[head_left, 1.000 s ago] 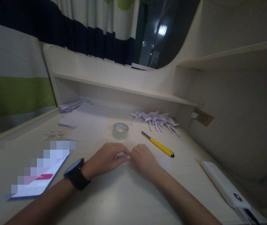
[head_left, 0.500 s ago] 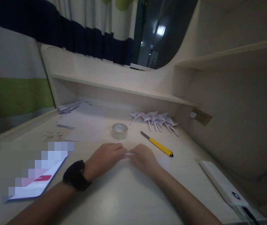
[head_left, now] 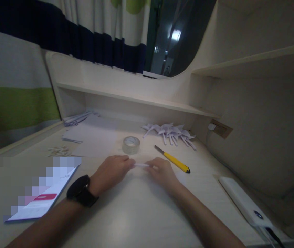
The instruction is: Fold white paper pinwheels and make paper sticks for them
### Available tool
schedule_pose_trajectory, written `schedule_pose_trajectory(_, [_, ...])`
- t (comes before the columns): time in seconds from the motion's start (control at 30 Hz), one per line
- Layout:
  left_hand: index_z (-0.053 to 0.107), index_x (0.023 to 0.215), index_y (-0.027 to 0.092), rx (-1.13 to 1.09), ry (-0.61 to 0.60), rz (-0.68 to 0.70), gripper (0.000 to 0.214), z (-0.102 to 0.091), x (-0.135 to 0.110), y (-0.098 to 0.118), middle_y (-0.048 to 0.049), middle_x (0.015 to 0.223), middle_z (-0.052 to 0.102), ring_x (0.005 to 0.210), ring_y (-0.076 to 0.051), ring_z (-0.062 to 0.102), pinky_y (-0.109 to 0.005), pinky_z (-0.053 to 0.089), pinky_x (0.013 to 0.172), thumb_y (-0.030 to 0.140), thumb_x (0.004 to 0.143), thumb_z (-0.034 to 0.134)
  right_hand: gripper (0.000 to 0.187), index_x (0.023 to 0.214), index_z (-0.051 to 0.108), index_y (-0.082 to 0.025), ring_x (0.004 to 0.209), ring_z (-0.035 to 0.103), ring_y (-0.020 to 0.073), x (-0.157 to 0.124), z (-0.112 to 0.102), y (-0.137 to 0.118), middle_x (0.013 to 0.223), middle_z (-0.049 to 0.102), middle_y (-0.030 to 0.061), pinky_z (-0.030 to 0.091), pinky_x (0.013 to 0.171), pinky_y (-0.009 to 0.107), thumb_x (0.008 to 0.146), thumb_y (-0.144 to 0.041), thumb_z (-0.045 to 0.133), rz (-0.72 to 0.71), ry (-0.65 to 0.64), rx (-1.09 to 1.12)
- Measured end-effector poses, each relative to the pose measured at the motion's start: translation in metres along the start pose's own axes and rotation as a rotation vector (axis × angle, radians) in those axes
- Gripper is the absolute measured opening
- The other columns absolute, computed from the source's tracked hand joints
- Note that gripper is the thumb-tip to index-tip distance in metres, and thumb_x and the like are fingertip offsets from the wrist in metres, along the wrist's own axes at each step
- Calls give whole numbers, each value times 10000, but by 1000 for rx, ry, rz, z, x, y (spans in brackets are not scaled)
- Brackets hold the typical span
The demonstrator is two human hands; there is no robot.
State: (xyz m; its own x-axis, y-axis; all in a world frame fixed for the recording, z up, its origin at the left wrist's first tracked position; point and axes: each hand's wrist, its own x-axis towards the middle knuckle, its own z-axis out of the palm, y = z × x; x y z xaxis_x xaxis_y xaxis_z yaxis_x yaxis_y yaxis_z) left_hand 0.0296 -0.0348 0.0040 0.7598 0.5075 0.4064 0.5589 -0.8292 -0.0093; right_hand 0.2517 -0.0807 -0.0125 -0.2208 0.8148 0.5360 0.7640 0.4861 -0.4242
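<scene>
My left hand (head_left: 111, 170), with a black watch (head_left: 81, 191) on its wrist, and my right hand (head_left: 162, 171) rest on the pale desk (head_left: 126, 220). Both pinch the ends of a small folded white paper strip (head_left: 141, 165) stretched between them. Just beyond the hands stands a roll of clear tape (head_left: 130, 144). A yellow utility knife (head_left: 174, 160) lies right of my right hand. A pile of folded white paper shapes (head_left: 171, 132) sits farther back.
A booklet (head_left: 37, 199) lies at the left. White sheets (head_left: 95, 136) and paper scraps (head_left: 77, 117) cover the back left under a low shelf (head_left: 136, 98). A white power bank (head_left: 247, 205) rests at the right edge, near a wall socket (head_left: 220, 128).
My hands have moved slightly apart and farther from me. The white paper between them now shows as a longer strip.
</scene>
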Motion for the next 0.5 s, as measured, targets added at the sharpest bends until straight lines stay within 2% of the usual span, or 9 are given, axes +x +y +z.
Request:
schedule_pose_trajectory(0.1, [646,938,172,-69,45,9,231,2,-1,-3,-64,822,665,766,-180,611,-290,461,692,239,938,425,119,851,720,-220,687,621,179,0,1,2,750,710,33,458,662,291,847,-266,611,-30,16,-46])
schedule_pose_trajectory(0.3, [599,1122,182,-152,89,89,255,16,0,1,-90,1008,690,883,-204,634,-334,490,770,264,936,446,157,831,707,-209,693,611,177,-2,6,1,739,705,39,443,678,289,872,-267,567,-106,14,-103])
schedule_pose_trajectory(0.4, [633,1040,181,-198,62,81,243,18,2,9,-73,917,709,816,-197,651,-303,481,710,240,941,418,153,822,702,-202,706,617,170,-3,8,-5,753,704,44,447,688,276,868,-277,576,-115,40,-40])
schedule_pose_trajectory(0.5, [661,899,176,-350,49,-32,257,11,5,17,-36,784,705,711,-161,648,-246,441,629,259,940,422,129,808,691,-195,733,627,159,-3,7,-14,773,703,37,458,715,262,858,-257,590,-45,114,115])
